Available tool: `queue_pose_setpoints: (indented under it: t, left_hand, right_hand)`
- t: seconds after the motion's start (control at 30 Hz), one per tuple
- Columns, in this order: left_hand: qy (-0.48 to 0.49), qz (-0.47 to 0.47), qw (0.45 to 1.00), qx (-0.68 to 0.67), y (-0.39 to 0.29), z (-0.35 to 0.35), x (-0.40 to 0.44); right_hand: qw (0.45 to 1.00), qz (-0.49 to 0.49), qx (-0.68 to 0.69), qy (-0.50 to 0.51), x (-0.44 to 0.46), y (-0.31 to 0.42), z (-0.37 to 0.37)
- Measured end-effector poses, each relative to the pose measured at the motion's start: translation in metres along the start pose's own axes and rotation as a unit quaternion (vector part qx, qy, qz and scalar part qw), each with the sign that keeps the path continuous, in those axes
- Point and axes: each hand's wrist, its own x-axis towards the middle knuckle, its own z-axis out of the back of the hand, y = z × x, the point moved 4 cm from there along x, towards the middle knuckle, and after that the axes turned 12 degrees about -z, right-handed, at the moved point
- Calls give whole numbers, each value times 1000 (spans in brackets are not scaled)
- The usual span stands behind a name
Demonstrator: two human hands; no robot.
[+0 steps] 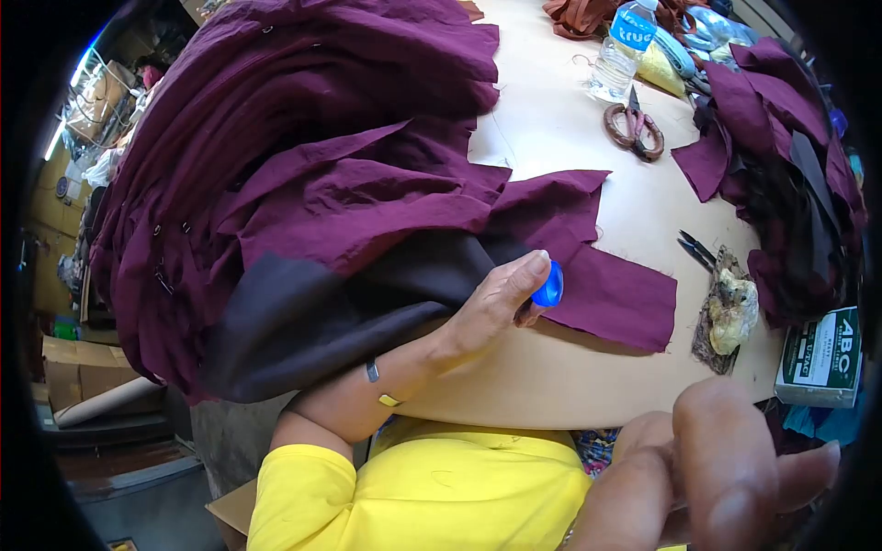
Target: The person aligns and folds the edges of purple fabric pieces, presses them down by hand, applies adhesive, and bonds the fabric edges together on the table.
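Note:
My left hand point(496, 301) is closed round a small blue plastic thing point(548, 285); its rounded end shows by the thumb, and the rest is hidden in the fingers. The hand is over maroon cloth point(625, 298) with dark lining cloth point(367, 285) beside the forearm. More maroon cloth point(312, 101) lies heaped in folds on the left. My right hand point(717, 468) is raised close to the camera at the lower right, away from the cloth. Its fingers are bent and overlap; whether anything thin is between them is hidden.
On the pale table point(542, 101) are scissors point(634, 129) with wrapped handles, a water bottle point(625, 55), a dark pointed tool point(697, 250) and a worn cloth pad point(729, 312). A green-and-white box point(820, 358) and a maroon and black cloth pile point(781, 156) are at the right.

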Motion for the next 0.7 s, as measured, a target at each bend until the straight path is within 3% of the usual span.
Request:
queue_pose_setpoints:
  t: [0.17, 0.2, 0.27, 0.3, 0.37, 0.4, 0.47, 0.63, 0.7]
  left_hand:
    - [-10, -22, 999, -29, -7, 3, -3]
    - [-37, -15, 999, -34, -10, 2, -4]
    - [-3, -53, 998, -17, -13, 4, -4]
    - [-17, -56, 998, -3, -15, 4, -4]
    - [-43, -54, 997, 19, -20, 1, -7]
    - [-45, -52, 998, 8, -20, 0, -7]
    - [-46, -48, 998, -11, -21, 0, -7]
    - [-39, -50, 998, -5, -11, 4, -8]
    - [-24, -45, 999, 16, -13, -1, -8]
  right_hand:
    - [998, -5, -60, 1, -3, 12, 1]
    - [996, -3, -92, -11, -4, 16, 5]
    - [972, 26, -230, -33, -2, 15, 23]
    - [929, 103, -357, -7, -1, 7, 43]
    - [792, 127, -596, -43, -11, -2, 59]
    - [720, 133, -680, -46, -17, -11, 66]
    - [632, 195, -748, -49, -25, -32, 83]
    - [602, 174, -777, -57, -32, -47, 94]
    - [679, 154, -713, -78, -34, -35, 92]
